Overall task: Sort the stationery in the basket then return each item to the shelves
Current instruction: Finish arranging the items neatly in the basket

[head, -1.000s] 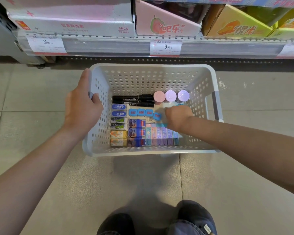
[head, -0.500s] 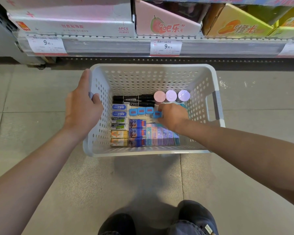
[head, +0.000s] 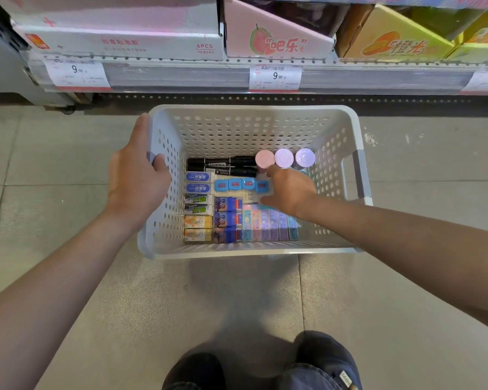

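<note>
A white perforated basket (head: 254,108) stands on the floor tiles. My left hand (head: 137,181) grips its left rim. Inside, stationery lies in rows: two black markers (head: 223,166), three round pastel caps (head: 284,157), small blue erasers (head: 235,184), blue-and-white erasers (head: 197,182), orange boxes (head: 197,228), blue-and-red boxes (head: 227,218) and several pastel boxes (head: 268,223). My right hand (head: 292,192) is down in the basket right of the blue erasers, forefinger toward the pink cap, thumb on a white item. Its other fingers are hidden.
A shelf edge (head: 181,77) with price tags (head: 275,77) runs just behind the basket, carrying pink, white and orange cartons (head: 276,40). Grey tiled floor (head: 54,164) surrounds the basket. My dark shoes (head: 319,361) are at the bottom.
My right hand has shifted a little left and away from me inside the basket, its forefinger now stretched toward the pink cap. The left hand and basket have stayed put.
</note>
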